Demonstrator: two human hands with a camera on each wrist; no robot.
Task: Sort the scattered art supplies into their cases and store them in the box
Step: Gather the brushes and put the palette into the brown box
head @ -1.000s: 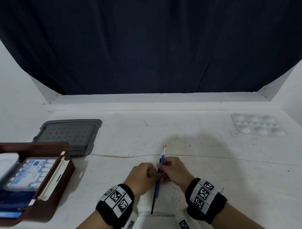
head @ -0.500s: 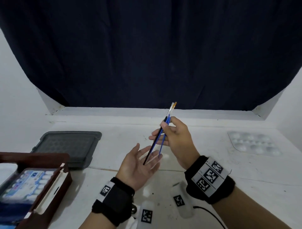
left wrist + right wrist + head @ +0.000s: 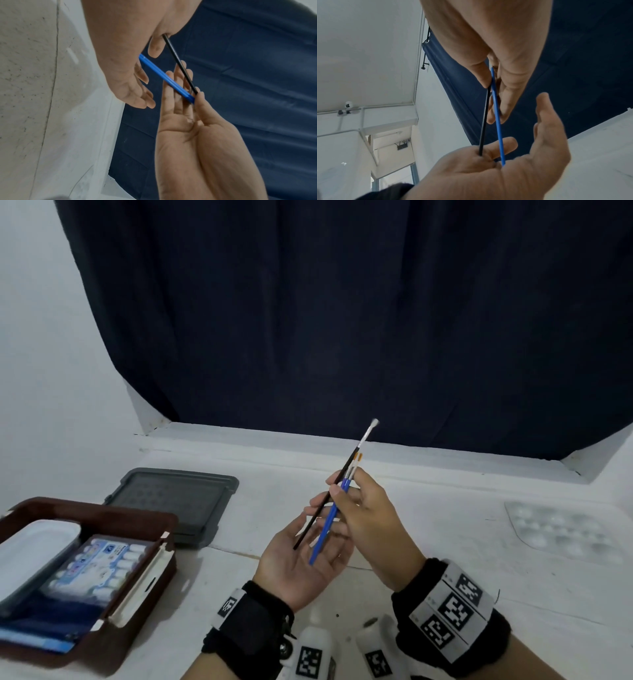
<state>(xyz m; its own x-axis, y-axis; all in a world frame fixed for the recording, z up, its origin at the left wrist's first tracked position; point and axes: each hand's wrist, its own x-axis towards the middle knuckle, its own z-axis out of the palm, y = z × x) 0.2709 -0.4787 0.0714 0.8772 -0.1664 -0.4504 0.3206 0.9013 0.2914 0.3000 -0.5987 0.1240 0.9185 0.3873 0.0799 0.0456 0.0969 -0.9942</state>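
Note:
My right hand [image 3: 363,508] pinches three paintbrushes between thumb and fingers, holding them tilted above the table. One is a black-handled brush [image 3: 320,513] with white bristles; two are blue-handled brushes [image 3: 327,522] with orange tips. My left hand [image 3: 294,563] lies open, palm up, under their handle ends. In the right wrist view the black brush [image 3: 484,121] and a blue brush [image 3: 498,124] touch the left palm [image 3: 488,180]. The left wrist view shows the right hand's fingertips [image 3: 199,96] gripping the blue brushes [image 3: 164,77]. The brown box [image 3: 164,546] sits open at the left.
Inside the box lie a white case [image 3: 30,546] and a pack of paint tubes [image 3: 99,566]. A grey lid [image 3: 171,501] rests behind the box. A clear paint palette [image 3: 561,532] lies at the right. A dark curtain hangs behind the table.
Both hands rose from the table with the brushes. My left hand let go and opened under the handle ends. The black brush now sticks out higher than the blue ones.

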